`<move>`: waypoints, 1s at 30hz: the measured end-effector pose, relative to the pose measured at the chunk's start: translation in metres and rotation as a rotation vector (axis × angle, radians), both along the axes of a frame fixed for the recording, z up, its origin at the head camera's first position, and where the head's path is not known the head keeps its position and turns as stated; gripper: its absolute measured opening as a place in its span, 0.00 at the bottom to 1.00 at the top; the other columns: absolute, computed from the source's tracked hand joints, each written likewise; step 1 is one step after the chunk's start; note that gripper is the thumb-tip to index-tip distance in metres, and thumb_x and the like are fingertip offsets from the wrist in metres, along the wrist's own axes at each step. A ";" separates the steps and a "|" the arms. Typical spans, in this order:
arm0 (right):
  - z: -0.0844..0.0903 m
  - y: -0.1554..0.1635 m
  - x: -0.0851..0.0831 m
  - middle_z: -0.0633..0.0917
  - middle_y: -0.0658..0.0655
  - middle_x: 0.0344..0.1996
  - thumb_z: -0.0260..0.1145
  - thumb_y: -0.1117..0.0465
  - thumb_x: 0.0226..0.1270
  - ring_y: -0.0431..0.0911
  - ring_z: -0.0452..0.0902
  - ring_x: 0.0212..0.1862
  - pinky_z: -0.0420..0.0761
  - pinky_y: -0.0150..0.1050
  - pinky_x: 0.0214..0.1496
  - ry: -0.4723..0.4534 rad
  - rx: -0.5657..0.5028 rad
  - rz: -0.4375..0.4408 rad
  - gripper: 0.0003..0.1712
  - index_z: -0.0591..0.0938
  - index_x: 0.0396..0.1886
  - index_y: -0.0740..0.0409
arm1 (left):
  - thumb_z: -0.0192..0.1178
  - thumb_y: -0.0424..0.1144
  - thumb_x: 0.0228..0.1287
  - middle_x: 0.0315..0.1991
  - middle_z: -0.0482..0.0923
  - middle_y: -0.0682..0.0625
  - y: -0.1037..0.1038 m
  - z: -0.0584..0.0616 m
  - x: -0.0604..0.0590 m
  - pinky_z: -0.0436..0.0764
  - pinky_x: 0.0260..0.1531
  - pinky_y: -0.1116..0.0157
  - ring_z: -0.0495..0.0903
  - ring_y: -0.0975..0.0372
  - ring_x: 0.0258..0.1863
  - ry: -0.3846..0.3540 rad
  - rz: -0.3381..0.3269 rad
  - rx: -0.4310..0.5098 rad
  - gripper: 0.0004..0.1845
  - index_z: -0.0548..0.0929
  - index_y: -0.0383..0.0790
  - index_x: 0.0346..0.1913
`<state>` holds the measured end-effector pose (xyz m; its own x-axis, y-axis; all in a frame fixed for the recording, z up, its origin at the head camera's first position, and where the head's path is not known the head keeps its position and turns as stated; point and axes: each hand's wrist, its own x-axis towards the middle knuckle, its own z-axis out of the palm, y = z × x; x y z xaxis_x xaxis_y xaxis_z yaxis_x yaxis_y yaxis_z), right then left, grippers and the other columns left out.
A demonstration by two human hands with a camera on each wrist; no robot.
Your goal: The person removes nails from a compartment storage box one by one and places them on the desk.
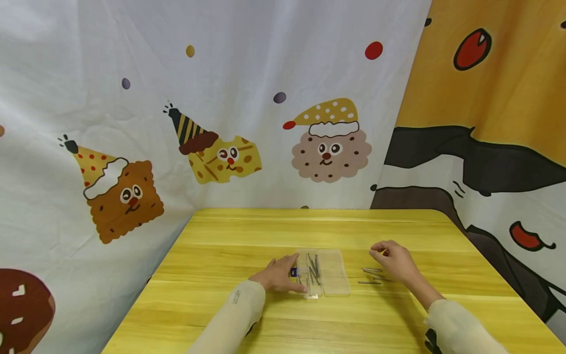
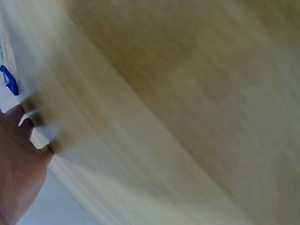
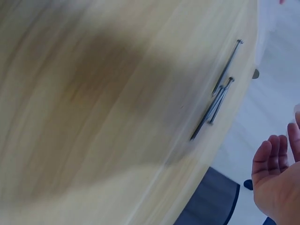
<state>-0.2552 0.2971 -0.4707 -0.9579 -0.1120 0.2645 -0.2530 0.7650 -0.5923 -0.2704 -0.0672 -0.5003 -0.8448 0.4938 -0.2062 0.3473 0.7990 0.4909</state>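
Observation:
A clear plastic case (image 1: 335, 273) lies unfolded on the table, its flat lid half to the right. Several metal nails (image 1: 313, 269) lie in its left half. My left hand (image 1: 279, 273) rests at the case's left edge with fingers spread, beside a blue patch (image 1: 294, 272) on it; the left wrist view catches this hand (image 2: 21, 154) at its edge. Above several loose nails (image 1: 369, 282) to the right of the case, my right hand (image 1: 396, 260) hovers with loosely bent fingers. Nothing shows between its fingertips, which the right wrist view partly cuts off.
The yellow wood-grain table (image 1: 212, 314) reaches back to a white curtain (image 1: 247, 59) printed with cartoon figures. A yellow, black and white printed cloth (image 1: 495, 113) hangs at the right.

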 end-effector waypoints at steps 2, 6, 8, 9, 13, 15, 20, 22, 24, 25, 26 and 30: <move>0.002 -0.005 -0.001 0.81 0.57 0.45 0.63 0.48 0.73 0.48 0.77 0.40 0.78 0.42 0.36 -0.003 -0.023 -0.013 0.19 0.85 0.48 0.58 | 0.66 0.70 0.53 0.78 0.52 0.47 0.000 0.000 0.000 0.44 0.74 0.47 0.51 0.53 0.77 -0.001 0.001 0.000 0.60 0.47 0.48 0.81; 0.005 -0.019 -0.001 0.81 0.60 0.46 0.63 0.50 0.74 0.50 0.78 0.41 0.79 0.43 0.36 -0.003 -0.072 -0.035 0.19 0.85 0.49 0.61 | 0.66 0.69 0.54 0.78 0.52 0.48 0.000 0.000 0.001 0.44 0.74 0.48 0.51 0.53 0.77 -0.006 0.004 -0.005 0.60 0.47 0.48 0.81; 0.006 -0.026 -0.002 0.81 0.61 0.47 0.63 0.50 0.74 0.50 0.78 0.41 0.79 0.42 0.37 -0.001 -0.092 -0.046 0.19 0.85 0.49 0.61 | 0.65 0.70 0.54 0.78 0.52 0.47 0.001 0.000 0.001 0.44 0.74 0.48 0.51 0.53 0.76 0.000 0.002 -0.014 0.60 0.47 0.48 0.81; 0.006 -0.030 -0.003 0.81 0.61 0.46 0.63 0.51 0.74 0.50 0.78 0.41 0.80 0.42 0.37 0.001 -0.104 -0.052 0.19 0.85 0.49 0.62 | 0.65 0.70 0.54 0.78 0.52 0.47 0.001 0.000 0.001 0.43 0.74 0.48 0.51 0.53 0.76 0.001 0.002 -0.016 0.60 0.47 0.48 0.81; 0.006 -0.044 -0.005 0.81 0.60 0.46 0.64 0.52 0.73 0.50 0.78 0.41 0.80 0.40 0.35 -0.003 -0.146 -0.079 0.18 0.85 0.49 0.62 | 0.65 0.71 0.54 0.78 0.52 0.47 0.002 0.001 0.000 0.43 0.74 0.48 0.51 0.53 0.76 0.010 0.001 -0.028 0.60 0.47 0.48 0.81; 0.006 -0.050 -0.007 0.81 0.60 0.45 0.64 0.53 0.73 0.50 0.78 0.41 0.79 0.39 0.34 -0.006 -0.163 -0.094 0.17 0.85 0.49 0.62 | 0.65 0.71 0.54 0.78 0.52 0.47 0.002 0.002 0.000 0.44 0.74 0.48 0.51 0.53 0.76 0.013 0.000 -0.030 0.60 0.47 0.48 0.81; 0.007 -0.067 -0.009 0.82 0.60 0.44 0.65 0.55 0.72 0.51 0.78 0.40 0.79 0.39 0.34 -0.001 -0.188 -0.126 0.16 0.85 0.48 0.62 | 0.65 0.71 0.53 0.78 0.53 0.46 0.003 0.003 0.000 0.44 0.74 0.48 0.52 0.53 0.76 0.014 -0.001 -0.033 0.60 0.47 0.48 0.81; 0.007 -0.074 -0.010 0.82 0.60 0.43 0.65 0.56 0.71 0.51 0.78 0.40 0.79 0.39 0.34 -0.004 -0.206 -0.142 0.15 0.86 0.48 0.63 | 0.65 0.71 0.53 0.78 0.53 0.46 0.002 0.003 -0.001 0.44 0.75 0.48 0.52 0.53 0.76 0.009 0.000 -0.036 0.60 0.47 0.48 0.81; 0.006 -0.080 -0.010 0.83 0.61 0.43 0.65 0.56 0.71 0.51 0.78 0.40 0.79 0.39 0.35 -0.011 -0.228 -0.163 0.15 0.86 0.47 0.63 | 0.65 0.71 0.53 0.78 0.52 0.46 0.002 0.003 -0.001 0.44 0.75 0.49 0.51 0.53 0.76 0.006 0.002 -0.037 0.60 0.47 0.48 0.81; 0.006 -0.084 -0.010 0.83 0.60 0.43 0.65 0.56 0.71 0.51 0.78 0.40 0.79 0.39 0.35 -0.018 -0.242 -0.175 0.15 0.86 0.47 0.63 | 0.65 0.71 0.53 0.78 0.52 0.46 0.002 0.003 -0.001 0.44 0.75 0.49 0.51 0.54 0.76 0.007 0.001 -0.039 0.60 0.47 0.49 0.81; 0.006 -0.088 -0.010 0.83 0.60 0.43 0.65 0.56 0.71 0.51 0.78 0.40 0.79 0.38 0.34 -0.026 -0.259 -0.185 0.15 0.86 0.47 0.63 | 0.65 0.71 0.53 0.78 0.52 0.46 0.002 0.002 -0.001 0.44 0.75 0.49 0.51 0.54 0.76 0.007 0.001 -0.040 0.60 0.46 0.49 0.81; 0.003 -0.101 -0.010 0.82 0.61 0.43 0.65 0.55 0.71 0.52 0.78 0.41 0.79 0.38 0.34 -0.043 -0.311 -0.220 0.16 0.85 0.47 0.62 | 0.65 0.71 0.53 0.78 0.52 0.47 0.001 0.001 -0.001 0.44 0.74 0.48 0.52 0.54 0.76 0.014 -0.002 -0.039 0.60 0.46 0.48 0.81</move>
